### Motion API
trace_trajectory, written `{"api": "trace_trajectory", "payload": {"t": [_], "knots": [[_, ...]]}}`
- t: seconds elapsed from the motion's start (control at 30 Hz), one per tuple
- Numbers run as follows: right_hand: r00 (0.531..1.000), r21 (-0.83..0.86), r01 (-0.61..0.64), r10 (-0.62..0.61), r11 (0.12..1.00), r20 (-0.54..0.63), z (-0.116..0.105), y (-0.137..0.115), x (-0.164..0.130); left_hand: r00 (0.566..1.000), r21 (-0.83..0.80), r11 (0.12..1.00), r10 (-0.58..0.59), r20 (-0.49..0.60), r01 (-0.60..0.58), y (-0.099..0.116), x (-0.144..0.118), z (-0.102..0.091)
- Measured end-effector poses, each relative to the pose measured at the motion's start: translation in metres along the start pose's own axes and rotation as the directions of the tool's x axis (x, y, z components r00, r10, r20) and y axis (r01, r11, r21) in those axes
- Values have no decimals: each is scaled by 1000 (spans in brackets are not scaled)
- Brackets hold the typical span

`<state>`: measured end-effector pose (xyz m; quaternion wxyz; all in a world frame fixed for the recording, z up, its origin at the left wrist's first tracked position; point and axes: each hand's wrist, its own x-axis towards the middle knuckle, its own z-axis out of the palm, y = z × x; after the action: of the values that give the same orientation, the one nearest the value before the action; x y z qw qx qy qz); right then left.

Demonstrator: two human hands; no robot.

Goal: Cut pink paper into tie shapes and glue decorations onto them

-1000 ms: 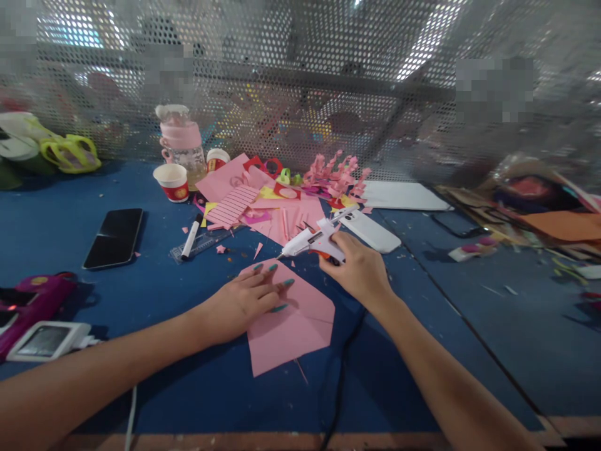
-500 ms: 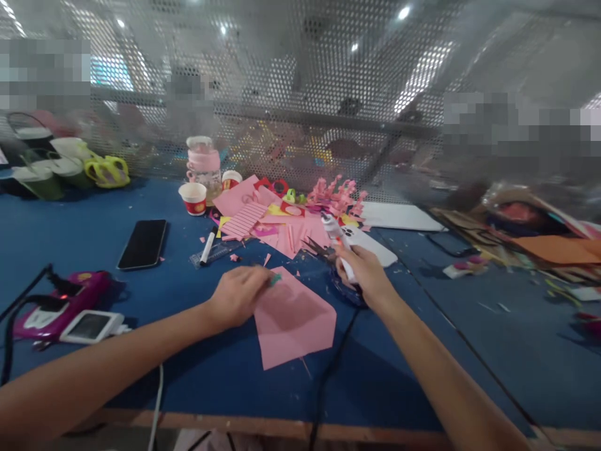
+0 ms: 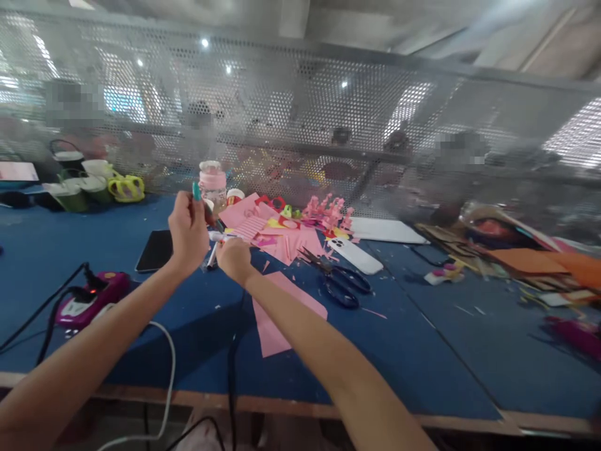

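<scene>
Both forearms are reaching forward and converging, the left hand (image 3: 188, 232) raised in a loose fist, the right hand (image 3: 233, 258) curling closed just beside and below it.

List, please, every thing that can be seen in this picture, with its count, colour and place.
pink paper sheet: one, pink, flat on the table under the right forearm
scissors: one pair, black, right of the sheet
white phone: one, face down, beyond the scissors
black phone: one, dark, left of the hands
paper scraps: a heap, mostly pink, at the mesh wall
bottle: one, clear with pink band, behind the hands
pink device: one, magenta, cabled, far left
table: one, blue
left hand: raised, closed on something small, unclear
right hand: closed on a white glue gun, mostly hidden
</scene>
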<state>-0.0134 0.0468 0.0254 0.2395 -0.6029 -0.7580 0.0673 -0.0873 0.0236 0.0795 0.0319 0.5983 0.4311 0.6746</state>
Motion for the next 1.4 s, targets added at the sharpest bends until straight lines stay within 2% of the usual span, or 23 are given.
{"api": "trace_trajectory", "payload": {"t": [0.13,0.27,0.37,0.4,0.43,0.47,0.5,0.53,0.57,0.63,0.67,0.7,0.77,0.8,0.87,0.93,1.03,1.07,1.1,1.2,1.23,1.27,1.4], "knots": [[963,-50,-266,267,963,27,11,-19,14,999,63,998,1,50,-4,-1,-9,-2],[920,-46,-390,391,920,29,3,-25,20,992,82,996,8,124,-18,0,-12,3],[940,-29,-340,339,940,-21,-12,-12,16,982,66,998,-11,188,-2,0,-10,10],[958,-31,-279,276,960,-75,-18,-1,13,978,77,997,-15,210,-2,-1,-9,12],[974,-35,-159,151,987,-169,-26,13,9,970,103,995,-13,244,-12,-2,-8,14],[977,-31,-51,44,998,-207,-34,30,6,955,142,989,-6,297,-38,-4,-8,16],[972,-2,-12,11,1000,-234,-44,50,2,927,188,979,6,374,-82,-5,-9,18],[968,12,-36,38,999,-249,-53,71,-4,882,231,963,15,470,-140,-7,-11,21],[958,30,-75,81,997,-277,-62,93,-10,819,260,943,19,574,-205,-9,-13,23],[846,115,-127,168,985,-505,-77,132,-26,659,269,906,15,752,-328,-11,-19,29],[809,88,-73,111,993,-578,-83,146,-36,583,253,893,12,813,-372,-11,-23,33],[795,30,2,17,1000,-606,-86,157,-46,514,226,888,13,858,-400,-11,-27,37],[851,-117,193,-226,974,-475,-86,167,-65,404,153,894,33,914,-420,-9,-34,46],[873,-174,261,-309,950,-378,-83,167,-73,367,120,902,45,929,-415,-8,-37,51],[905,-249,302,-359,920,-229,-75,161,-83,324,81,916,55,945,-393,-7,-41,58],[933,-245,290,-330,925,-142,-64,154,-88,302,70,926,49,952,-372,-8,-44,62],[968,-111,233,-241,966,-68,-50,150,-89,251,53,930,43,967,-363,-15,-49,62],[975,-52,214,-216,976,-49,-47,151,-89,262,62,921,45,964,-385,-17,-51,61],[980,13,197,-197,980,-34,-45,153,-89,312,93,902,48,949,-422,-19,-54,60],[984,187,179,-176,966,-31,-44,162,-87,598,276,804,120,793,-526,-16,-67,53],[982,218,188,-185,958,-37,-45,166,-86,658,310,782,165,735,-542,-12,-72,50],[980,231,201,-197,952,-41,-46,170,-84,659,289,773,211,722,-564,-7,-78,47],[982,194,186,-184,963,-27,-52,186,-77,450,24,743,380,808,-669,14,-102,37]]}}
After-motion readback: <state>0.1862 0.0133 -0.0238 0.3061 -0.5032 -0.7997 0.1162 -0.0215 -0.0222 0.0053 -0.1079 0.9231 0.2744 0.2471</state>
